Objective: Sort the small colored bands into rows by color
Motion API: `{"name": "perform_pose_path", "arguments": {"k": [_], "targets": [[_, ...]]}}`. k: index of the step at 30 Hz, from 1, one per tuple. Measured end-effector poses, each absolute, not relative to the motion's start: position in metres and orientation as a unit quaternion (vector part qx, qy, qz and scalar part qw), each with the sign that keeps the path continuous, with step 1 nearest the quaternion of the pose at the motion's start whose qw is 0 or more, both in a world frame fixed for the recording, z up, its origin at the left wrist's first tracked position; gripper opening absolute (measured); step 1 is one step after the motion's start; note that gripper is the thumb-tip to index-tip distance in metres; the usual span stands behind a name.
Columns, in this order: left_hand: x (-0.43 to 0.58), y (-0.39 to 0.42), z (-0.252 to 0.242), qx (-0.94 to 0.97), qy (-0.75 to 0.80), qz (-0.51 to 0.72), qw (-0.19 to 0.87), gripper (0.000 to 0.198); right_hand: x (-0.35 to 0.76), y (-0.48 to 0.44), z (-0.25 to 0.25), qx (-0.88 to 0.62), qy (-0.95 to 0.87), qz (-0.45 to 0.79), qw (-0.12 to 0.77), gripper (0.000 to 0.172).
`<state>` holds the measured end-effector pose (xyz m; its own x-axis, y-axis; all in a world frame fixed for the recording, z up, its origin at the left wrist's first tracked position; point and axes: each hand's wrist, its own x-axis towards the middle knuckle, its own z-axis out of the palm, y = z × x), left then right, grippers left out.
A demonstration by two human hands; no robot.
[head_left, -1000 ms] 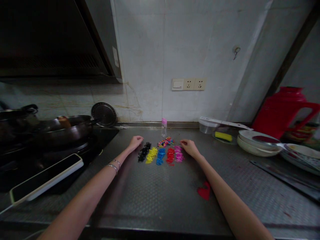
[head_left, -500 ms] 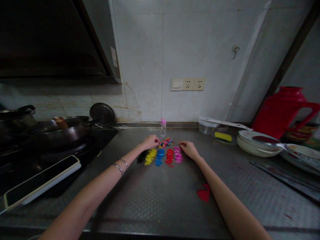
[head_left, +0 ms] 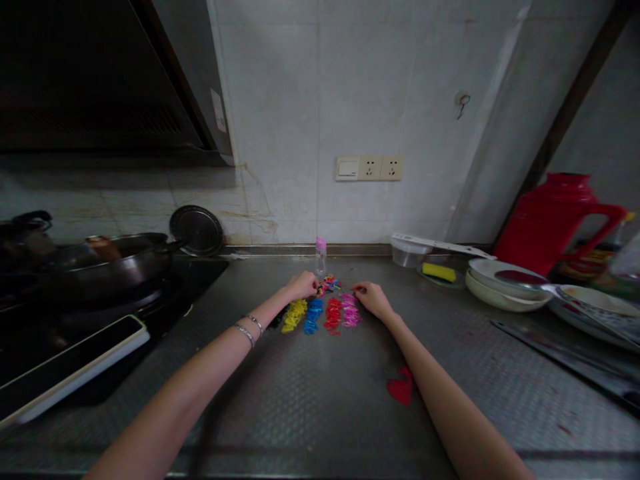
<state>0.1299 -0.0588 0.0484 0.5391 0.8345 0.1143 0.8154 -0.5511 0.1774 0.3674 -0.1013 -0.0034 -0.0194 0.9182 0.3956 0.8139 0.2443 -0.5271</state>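
A small pile of mixed colourful bits (head_left: 329, 286), which look like tiny rubber bands, lies on the steel counter. My left hand (head_left: 302, 285) is at its left side, fingers pinched together; what is between the fingertips is hidden. To the right of the pile, my right hand (head_left: 373, 297) has its thumb and fingertips closed, just above the pink heap (head_left: 351, 311). In front of the mixed pile are sorted heaps: yellow (head_left: 295, 315), blue (head_left: 313, 316) and red (head_left: 333, 316). A black heap (head_left: 277, 319) is partly covered by my left wrist.
Behind the pile stands a small clear bottle (head_left: 321, 257) with a pink cap. A red heart-shaped piece (head_left: 401, 387) lies by my right forearm. Stove, pan (head_left: 110, 267) and a white-edged device (head_left: 75, 370) are left; bowls (head_left: 505, 293), sponge (head_left: 439, 272) and red thermos (head_left: 555, 220) right.
The view has turned slightly, so the scene sits a little further left. My left hand has edged right, closer to the mixed pile. My right hand stays near the pink heap.
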Motion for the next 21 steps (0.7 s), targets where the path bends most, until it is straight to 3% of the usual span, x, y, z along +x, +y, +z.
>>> {"name": "perform_pose_path", "arguments": {"k": [11,21], "targets": [[0.131,-0.051,0.050,0.861,0.488,0.103,0.102,0.019,0.367,-0.103,-0.002,-0.617,-0.704,0.086,0.340,0.026],[0.123,-0.033,0.064,0.837,0.457,0.236,0.189,0.020,0.365,-0.104,0.001,-0.623,-0.701,0.097,0.333,0.026]]}}
